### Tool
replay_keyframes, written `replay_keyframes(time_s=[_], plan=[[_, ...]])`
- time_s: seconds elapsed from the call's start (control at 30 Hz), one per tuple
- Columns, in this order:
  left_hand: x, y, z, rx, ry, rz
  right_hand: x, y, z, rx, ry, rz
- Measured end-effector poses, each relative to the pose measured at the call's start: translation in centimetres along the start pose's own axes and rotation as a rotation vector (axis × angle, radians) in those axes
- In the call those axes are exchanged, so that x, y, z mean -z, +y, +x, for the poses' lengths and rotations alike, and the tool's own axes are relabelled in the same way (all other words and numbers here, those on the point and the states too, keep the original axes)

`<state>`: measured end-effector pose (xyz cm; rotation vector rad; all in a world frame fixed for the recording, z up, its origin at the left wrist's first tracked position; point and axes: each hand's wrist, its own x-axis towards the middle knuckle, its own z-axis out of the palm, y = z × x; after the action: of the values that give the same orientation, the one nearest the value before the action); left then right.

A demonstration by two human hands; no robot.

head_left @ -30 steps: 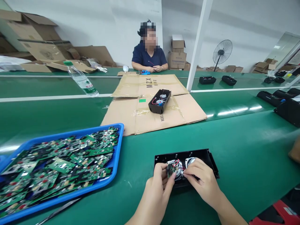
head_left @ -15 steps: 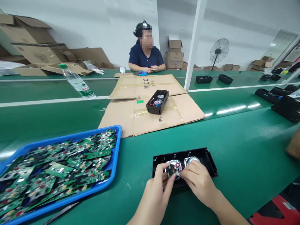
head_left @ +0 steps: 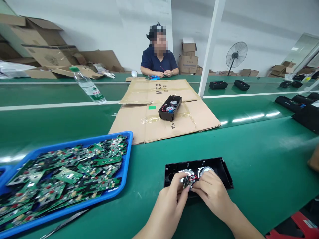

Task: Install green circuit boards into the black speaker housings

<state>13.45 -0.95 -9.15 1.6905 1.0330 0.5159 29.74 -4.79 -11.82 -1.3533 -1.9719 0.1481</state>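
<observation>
In front of me a black speaker housing [head_left: 224, 178] lies open side up on the green table, with two round speakers [head_left: 204, 170] inside. Over it, my left hand [head_left: 170, 202] pinches a small circuit board [head_left: 185, 181] between thumb and fingers. My right hand [head_left: 214, 191] is closed at the board's right edge, its fingertips on thin red and black wires [head_left: 194, 178]. The wire ends are hidden by the fingers. To the left stands a blue tray [head_left: 128, 159] heaped with green circuit boards [head_left: 69, 176].
Tweezers [head_left: 66, 223] lie by the tray's near edge. Beyond are flattened cardboard [head_left: 134, 124], another open speaker housing [head_left: 167, 115] and a water bottle [head_left: 89, 88]. A co-worker [head_left: 159, 63] sits across the table. More black housings [head_left: 286, 103] stand at the right.
The view has shifted slightly, so the scene sits a little further right. Both hands stay over the housing; the board is turned a bit more edge-on between them.
</observation>
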Motion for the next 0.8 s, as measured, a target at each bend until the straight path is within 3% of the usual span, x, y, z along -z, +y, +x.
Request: replay_keyframes(time_s=[0.1, 0.27, 0.47, 0.6, 0.67, 0.8], plan=[[-0.1, 0.1, -0.1, -0.029, 0.038, 0.033, -0.4, 0.2, -0.3, -0.11, 0.033, 0.011], [-0.5, -0.2, -0.3, -0.088, 0.1, 0.106, -0.6, 0.5, -0.4, -0.177, 0.056, 0.041], [-0.4, -0.4, -0.3, -0.11, 0.058, 0.18, -1.0, 0.2, -0.3, -0.194, 0.106, 0.035], [0.4, 0.2, 0.2, 0.013, 0.01, -0.037, -0.1, 0.1, 0.0, -0.173, 0.101, 0.108], [0.9, 0.5, 0.5, 0.085, -0.009, -0.161, 0.9, 0.5, 0.1, -0.156, 0.164, 0.153], [1.8, 0.8, 0.6, 0.163, -0.034, -0.195, 2.5, 2.0, -0.2, -0.253, 0.425, 0.081]])
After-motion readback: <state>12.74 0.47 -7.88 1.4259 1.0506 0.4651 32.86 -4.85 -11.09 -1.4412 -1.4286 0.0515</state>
